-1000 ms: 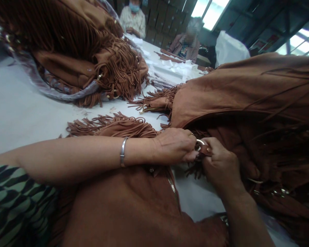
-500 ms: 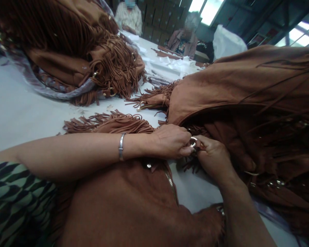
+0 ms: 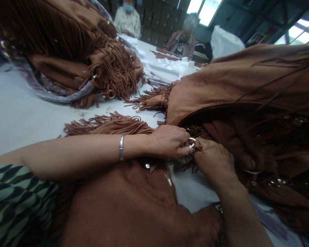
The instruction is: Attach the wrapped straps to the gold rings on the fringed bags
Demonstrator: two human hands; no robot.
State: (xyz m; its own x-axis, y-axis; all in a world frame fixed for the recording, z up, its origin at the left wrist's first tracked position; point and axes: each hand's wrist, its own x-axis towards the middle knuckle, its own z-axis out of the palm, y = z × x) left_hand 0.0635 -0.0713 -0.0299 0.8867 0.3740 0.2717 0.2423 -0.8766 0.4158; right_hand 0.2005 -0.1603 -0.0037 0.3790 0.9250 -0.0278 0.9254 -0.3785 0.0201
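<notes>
A brown suede bag (image 3: 123, 202) with a fringe (image 3: 110, 124) and a gold zipper (image 3: 168, 179) lies right in front of me. My left hand (image 3: 171, 141), a silver bracelet at its wrist, is closed on a metal ring (image 3: 192, 142) at the bag's right end. Closed around a short brown strap tab (image 3: 197, 146) at that same ring is my right hand (image 3: 213, 157). The two hands nearly touch, knuckles toward each other. Fingertips of both are mostly hidden, and so is the way the tab joins the ring.
Another fringed brown bag (image 3: 237, 75) rises close on the right, its opening facing me. More fringed bags (image 3: 64, 68) with a plastic-wrapped strap (image 3: 59, 97) are heaped at the back left of the white table (image 3: 18, 116). Two people (image 3: 181, 39) are across the table.
My right hand has shifted slightly left and its wrist has turned a little, along with the tab. My left hand keeps its hold on the ring.
</notes>
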